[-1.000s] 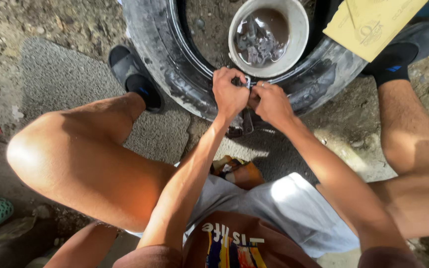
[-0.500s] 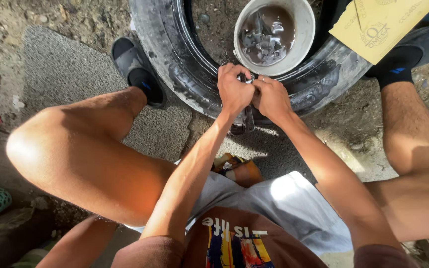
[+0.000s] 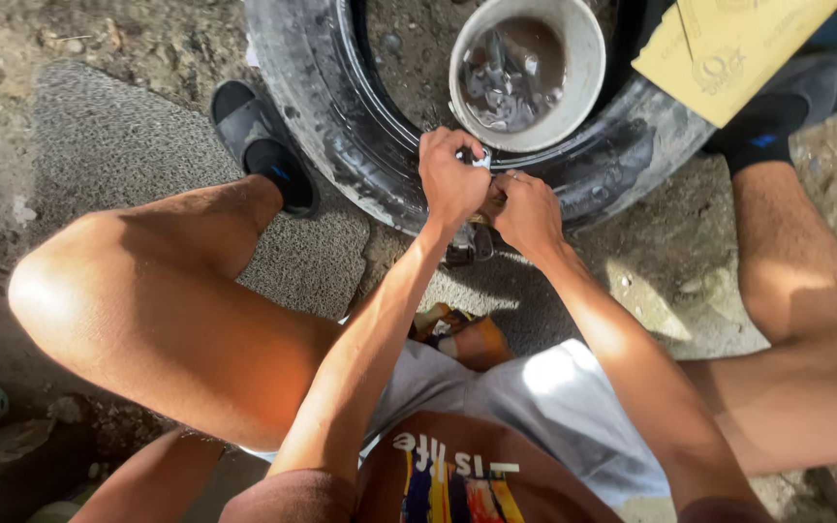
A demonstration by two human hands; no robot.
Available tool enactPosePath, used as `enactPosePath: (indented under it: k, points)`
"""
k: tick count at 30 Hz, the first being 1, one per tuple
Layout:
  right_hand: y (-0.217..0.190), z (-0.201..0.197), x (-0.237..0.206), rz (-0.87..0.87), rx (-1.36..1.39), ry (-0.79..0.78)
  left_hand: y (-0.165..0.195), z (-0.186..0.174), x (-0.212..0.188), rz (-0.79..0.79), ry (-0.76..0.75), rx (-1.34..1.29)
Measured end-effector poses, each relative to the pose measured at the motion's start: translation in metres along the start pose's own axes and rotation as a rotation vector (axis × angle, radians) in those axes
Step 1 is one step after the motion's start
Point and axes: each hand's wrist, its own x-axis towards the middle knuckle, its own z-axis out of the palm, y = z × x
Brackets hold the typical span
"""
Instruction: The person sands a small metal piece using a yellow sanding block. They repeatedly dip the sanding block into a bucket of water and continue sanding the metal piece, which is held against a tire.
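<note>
Left hand: our left hand (image 3: 452,179) sits just above the middle of the frame, fingers curled shut around a small metal piece (image 3: 481,158) at the near wall of the tyre.
Right hand: our right hand (image 3: 527,211) is pressed against the left one, closed too; what it grips is mostly hidden, only a bit of yellowish-brown showing between the two hands.
Tool: a dark metal tool (image 3: 470,242) hangs just below both hands, over the ground; we cannot tell which hand carries it.
Tyre: the black tyre (image 3: 341,145) lies flat across the upper middle of the frame, its near sidewall wet and right under our hands.
Bucket: a white bucket (image 3: 588,73) stands inside the tyre's ring, top centre, holding grey murky water.
Cardboard: a yellow cardboard sheet (image 3: 728,48) covers the tyre's upper right part.
Feet: a black sandal (image 3: 254,136) touches the tyre at its left side; the other foot is at upper right.
Ground: a grey mat (image 3: 128,145) lies at upper left.
</note>
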Motion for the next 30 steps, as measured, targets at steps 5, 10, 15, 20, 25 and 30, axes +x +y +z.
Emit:
enactPosePath:
  k: [5,10,15,20,25,30]
  points:
    - [0.009,0.005,0.028,-0.045,0.023,0.167,0.006,-0.003,-0.004,-0.002,0.004,-0.015]
    - [0.003,-0.001,-0.012,0.027,-0.030,0.069,0.003,-0.001,-0.001,-0.013,-0.022,0.010]
    - [0.006,0.000,-0.024,0.038,0.002,0.054,0.000,0.002,-0.001,-0.033,-0.020,0.013]
    - [0.017,0.008,0.002,0.013,0.015,0.138,0.001,0.003,-0.001,0.021,0.003,0.004]
    - [0.010,0.007,-0.010,0.119,0.068,0.015,-0.001,0.003,-0.003,0.005,0.005,0.018]
    - [0.001,0.005,-0.017,0.033,0.001,0.140,-0.001,0.004,-0.005,-0.039,-0.021,0.014]
